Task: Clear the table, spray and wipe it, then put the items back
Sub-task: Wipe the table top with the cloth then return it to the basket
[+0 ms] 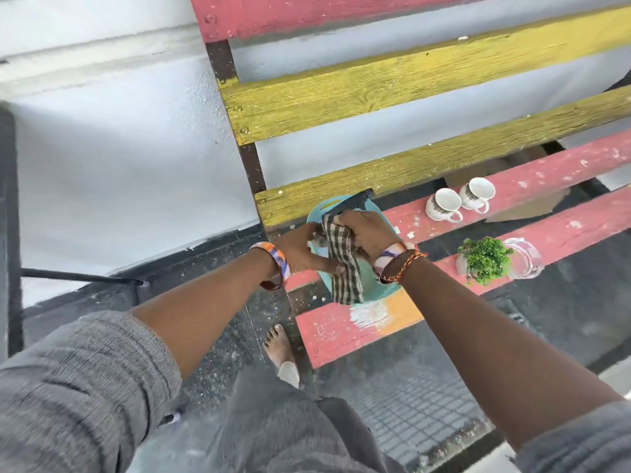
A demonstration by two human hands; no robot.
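a: holding a striped cloth (pixel 343 264) over the slatted table (pixel 532 189), a person stands barefoot at its left end.

b: which grip has it?

a: both. the right hand (pixel 367 233) has its fingers curled round the cloth's top edge; the left hand (pixel 304 250) pinches it lower down on the side, fingers bent against the fabric. the rest of the cloth hangs loose.

b: and under it?

a: a teal tray (pixel 379 283) lies on the red slats directly beneath the hands, with a dark spray nozzle (pixel 362 199) showing at its far edge, just beyond the right hand.

b: other items?

a: two white cups (pixel 459 199) stand side by side on a red slat to the right, handles toward the camera. nearer, a small green plant (pixel 485 259) sits just beside a clear glass dish (pixel 524 262), well apart from the tray. bangles ring both wrists.
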